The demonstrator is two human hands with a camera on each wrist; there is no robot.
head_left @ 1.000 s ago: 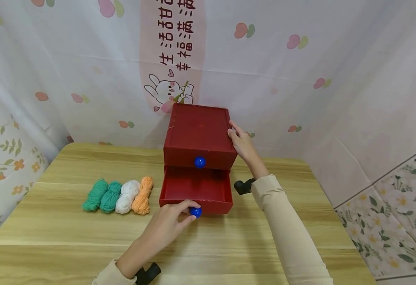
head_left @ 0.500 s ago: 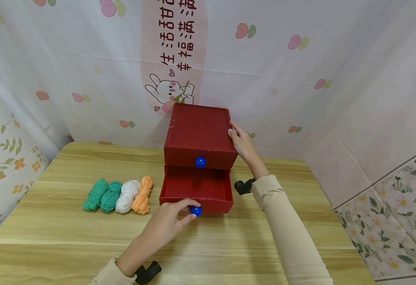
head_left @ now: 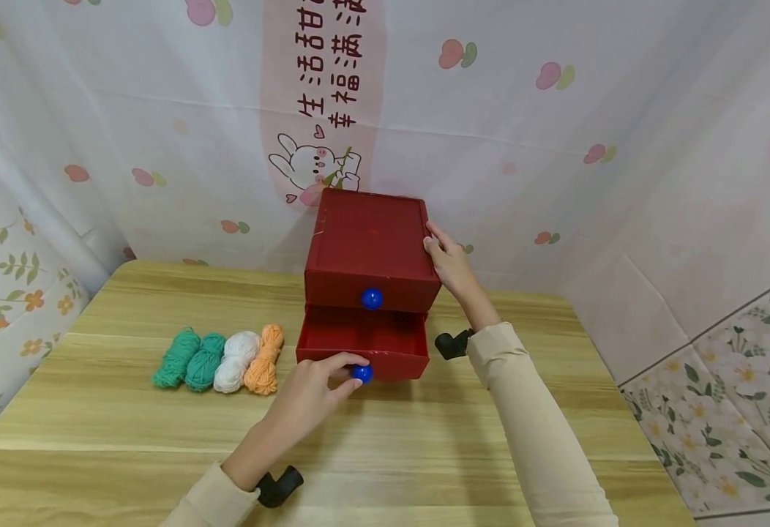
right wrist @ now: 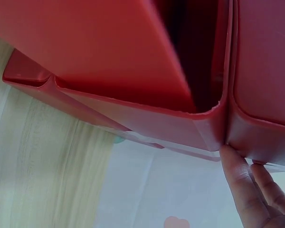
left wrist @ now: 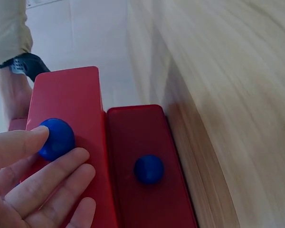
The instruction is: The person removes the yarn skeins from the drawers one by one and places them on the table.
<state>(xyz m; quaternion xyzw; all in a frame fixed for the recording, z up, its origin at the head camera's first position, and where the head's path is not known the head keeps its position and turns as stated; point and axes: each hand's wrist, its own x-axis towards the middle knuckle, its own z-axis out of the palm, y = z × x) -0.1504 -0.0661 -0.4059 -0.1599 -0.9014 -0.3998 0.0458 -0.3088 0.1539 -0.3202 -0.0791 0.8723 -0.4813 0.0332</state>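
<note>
A red drawer cabinet (head_left: 372, 230) with blue ball knobs stands against the back curtain. My left hand (head_left: 309, 395) pinches the blue knob (left wrist: 59, 138) of a partly pulled-out drawer (head_left: 398, 364), thumb on one side and fingers on the other. Inside, the visible part of this drawer's floor is bare. Above it the top drawer's knob (head_left: 372, 298) shows. Closer to the tabletop, the left wrist view has a lower drawer front (left wrist: 133, 135) with its own knob (left wrist: 149, 169). My right hand (head_left: 454, 271) rests with extended fingers against the cabinet's upper right side.
Left of the cabinet lie two green yarn skeins (head_left: 178, 359), a white skein (head_left: 236, 361) and an orange skein (head_left: 265, 360) in a row on the wooden table (head_left: 128, 432). A patterned curtain (head_left: 490, 168) hangs right behind the cabinet.
The drawer has slid partway back into the cabinet, with my left hand moving along on its knob. My right hand keeps its place on the cabinet's side.
</note>
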